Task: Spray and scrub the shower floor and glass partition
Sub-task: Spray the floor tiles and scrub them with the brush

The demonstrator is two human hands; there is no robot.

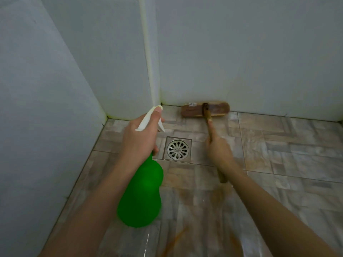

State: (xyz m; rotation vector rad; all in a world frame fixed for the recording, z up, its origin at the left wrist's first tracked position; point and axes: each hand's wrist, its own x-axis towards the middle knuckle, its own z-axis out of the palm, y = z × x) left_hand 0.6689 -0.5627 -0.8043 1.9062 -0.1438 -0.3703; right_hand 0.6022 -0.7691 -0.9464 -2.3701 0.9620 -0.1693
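My left hand (142,138) grips the white trigger head of a green spray bottle (143,193), nozzle aimed toward the far corner. My right hand (219,149) holds the wooden handle of a scrub brush (205,109). The brush's brown head lies on the shower floor (278,154) against the base of the back wall. The floor is tiled in grey-brown stone and looks wet, with shiny streaks near me. I cannot make out a glass partition.
A square metal drain (177,150) sits in the floor between my hands. White walls (241,52) close in at the back and left, with a protruding corner column (150,62) at the rear.
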